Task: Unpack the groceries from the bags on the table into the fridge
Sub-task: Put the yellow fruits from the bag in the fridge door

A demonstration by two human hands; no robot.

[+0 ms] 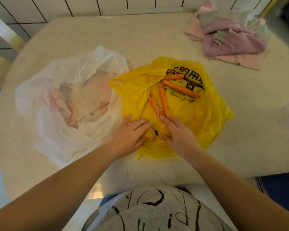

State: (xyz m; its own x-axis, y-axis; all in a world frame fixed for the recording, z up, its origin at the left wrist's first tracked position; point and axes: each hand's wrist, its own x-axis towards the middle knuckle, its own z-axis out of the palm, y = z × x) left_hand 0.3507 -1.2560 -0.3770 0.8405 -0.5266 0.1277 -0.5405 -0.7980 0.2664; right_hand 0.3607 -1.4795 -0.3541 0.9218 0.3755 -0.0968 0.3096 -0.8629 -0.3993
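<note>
Both hands press the crumpled yellow plastic bag [198,114] flat on the speckled bench [140,39], likely exposing the orange wrapped sausages [163,100] inside; left hand [130,137] grip spread; right hand [178,134] grip spread, fingertips touching a sausage.

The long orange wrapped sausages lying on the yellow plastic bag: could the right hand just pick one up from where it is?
Probably yes. The orange sausages lie uncovered on the opened yellow bag, and the right hand already has fingertips at the nearest ones, nothing between.
</note>
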